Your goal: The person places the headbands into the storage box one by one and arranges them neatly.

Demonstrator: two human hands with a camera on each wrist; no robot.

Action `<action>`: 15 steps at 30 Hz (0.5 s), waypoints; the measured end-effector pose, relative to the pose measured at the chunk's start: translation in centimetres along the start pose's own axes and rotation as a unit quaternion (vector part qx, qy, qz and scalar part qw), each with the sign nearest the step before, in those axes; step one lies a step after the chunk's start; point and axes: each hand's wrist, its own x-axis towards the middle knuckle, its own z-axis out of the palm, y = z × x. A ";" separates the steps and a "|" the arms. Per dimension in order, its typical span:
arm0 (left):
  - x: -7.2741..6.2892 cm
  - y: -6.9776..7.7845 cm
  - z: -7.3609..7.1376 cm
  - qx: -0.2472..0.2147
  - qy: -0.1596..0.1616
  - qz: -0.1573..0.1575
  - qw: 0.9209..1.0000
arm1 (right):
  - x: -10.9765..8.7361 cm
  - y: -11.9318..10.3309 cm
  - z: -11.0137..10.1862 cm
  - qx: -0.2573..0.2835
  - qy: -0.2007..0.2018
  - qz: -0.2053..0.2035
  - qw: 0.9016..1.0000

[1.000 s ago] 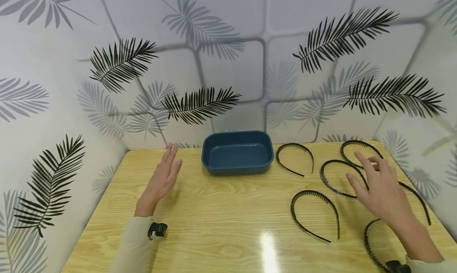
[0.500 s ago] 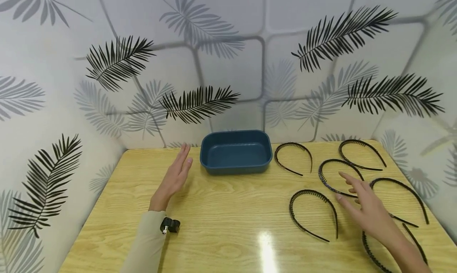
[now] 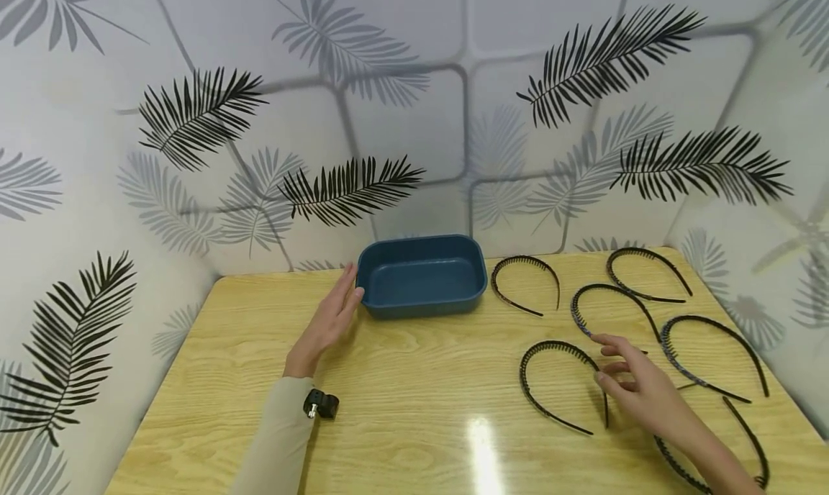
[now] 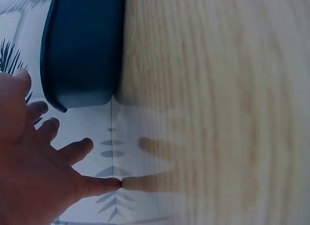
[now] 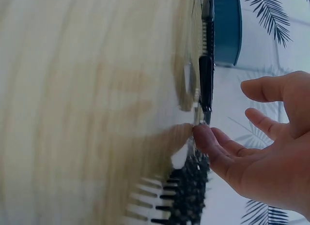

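1. Against the wall [image 3: 414, 20], at 12 o'clock on the surface [image 3: 388, 401], the head view shows a blue bin [image 3: 424, 309], mouth up, which leaves its hollow easy to reach. At the bin's 8 o'clock is the left hand [image 3: 327, 322], fingers straight, pinching nothing, perhaps placed there to steady that end. Six dark headbands [image 3: 523, 257] spread from the bin's 3 o'clock to its 4, laid flat, as thin open hoops rest most stably. The right hand [image 3: 637, 394] has the near headband [image 3: 555, 344] at its 9 o'clock and the middle headband [image 3: 604, 286] towards its 11.

2. From the left wrist, the bin stands at the hand's 1 o'clock. The fingers are splayed, and one fingertip meets the surface towards 4 o'clock, probably a light brace. Whether the thumb touches the bin, I cannot tell.

3. From the right wrist, thumb and fingers are parted and relaxed, gripping nothing visible. One fingertip sits low beside headbands, a toothed edge at 8 o'clock; such slim hoops likely call for that low approach. Contact is unclear.
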 end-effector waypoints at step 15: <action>0.4 0.0 0.5 0.007 -0.028 -0.002 1.000 | 0.9 0.2 0.7 0.001 -0.033 0.011 0.999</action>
